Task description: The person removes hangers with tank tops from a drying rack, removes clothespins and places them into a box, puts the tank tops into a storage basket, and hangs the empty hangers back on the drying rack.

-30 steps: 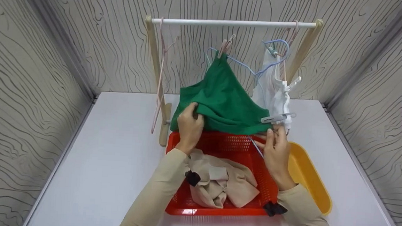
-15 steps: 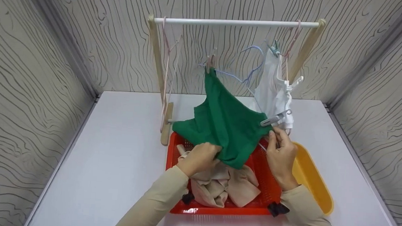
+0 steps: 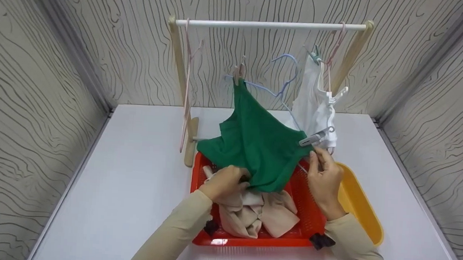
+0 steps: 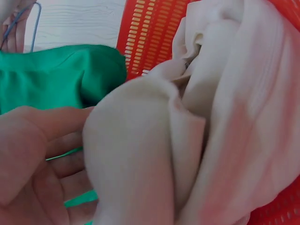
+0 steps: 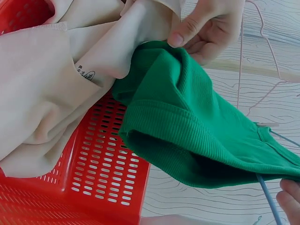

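Observation:
A green tank top (image 3: 258,147) hangs on a blue hanger (image 3: 285,85) whose hook stands free of the rod. A pink clothespin (image 3: 239,72) clips its upper strap and a grey clothespin (image 3: 315,137) its right side. Just below the grey clothespin, my right hand (image 3: 325,178) pinches the top's right corner. My left hand (image 3: 226,182) is at the lower left hem; in the left wrist view its fingers (image 4: 68,166) are loosely extended, with green fabric showing between them. The ribbed hem (image 5: 173,124) gapes in the right wrist view.
A red basket (image 3: 260,243) holding beige cloth (image 3: 278,217) stands under the top, beside a yellow tray (image 3: 361,206). Behind is a rack with a white rod (image 3: 270,26). A pink hanger (image 3: 187,91) hangs at its left, a clipped white garment (image 3: 308,90) at its right.
My left hand has pulled the green hem down and toward me, then loosened its fingers. The top and hanger have tilted lower and left; my right hand has stayed at the corner.

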`<control>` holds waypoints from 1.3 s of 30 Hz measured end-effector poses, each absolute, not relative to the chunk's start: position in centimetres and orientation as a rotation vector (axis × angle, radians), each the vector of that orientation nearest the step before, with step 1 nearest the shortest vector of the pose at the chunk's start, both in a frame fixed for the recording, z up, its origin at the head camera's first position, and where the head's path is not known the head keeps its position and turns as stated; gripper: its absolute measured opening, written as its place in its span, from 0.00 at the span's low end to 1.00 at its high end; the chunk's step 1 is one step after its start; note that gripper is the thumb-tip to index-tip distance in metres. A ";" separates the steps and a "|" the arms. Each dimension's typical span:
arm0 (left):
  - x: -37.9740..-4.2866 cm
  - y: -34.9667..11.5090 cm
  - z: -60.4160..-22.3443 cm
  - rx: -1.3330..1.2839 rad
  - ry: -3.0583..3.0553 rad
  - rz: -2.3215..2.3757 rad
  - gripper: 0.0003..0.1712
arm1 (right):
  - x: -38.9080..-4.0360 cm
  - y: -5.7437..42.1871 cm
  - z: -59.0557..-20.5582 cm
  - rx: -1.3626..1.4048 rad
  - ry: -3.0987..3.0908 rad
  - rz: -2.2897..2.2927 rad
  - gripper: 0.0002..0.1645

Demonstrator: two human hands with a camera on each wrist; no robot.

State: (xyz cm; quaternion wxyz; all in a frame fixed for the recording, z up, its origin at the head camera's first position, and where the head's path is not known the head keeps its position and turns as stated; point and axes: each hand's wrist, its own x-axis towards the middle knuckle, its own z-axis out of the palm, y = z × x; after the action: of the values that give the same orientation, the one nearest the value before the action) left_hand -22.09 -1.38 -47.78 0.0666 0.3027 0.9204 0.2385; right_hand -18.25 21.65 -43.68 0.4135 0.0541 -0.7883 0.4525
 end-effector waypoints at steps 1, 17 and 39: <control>-22.2 -1.5 -47.7 0.887 2.781 0.746 0.10 | -18.3 21.7 -43.7 0.136 -1.983 1.138 0.08; -26.6 -4.0 -49.1 0.493 3.201 0.625 0.24 | -18.2 21.8 -43.7 0.145 -1.973 1.141 0.08; -30.0 -3.3 -50.0 0.414 3.209 0.368 0.12 | -17.9 21.9 -43.6 0.183 -1.998 1.193 0.10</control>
State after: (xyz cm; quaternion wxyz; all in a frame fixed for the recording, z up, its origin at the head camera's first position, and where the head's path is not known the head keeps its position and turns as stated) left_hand -29.95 -3.30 -50.02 -0.0575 0.1269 0.9838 0.1127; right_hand -17.86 21.90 -43.55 0.3927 0.0721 -0.7872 0.4699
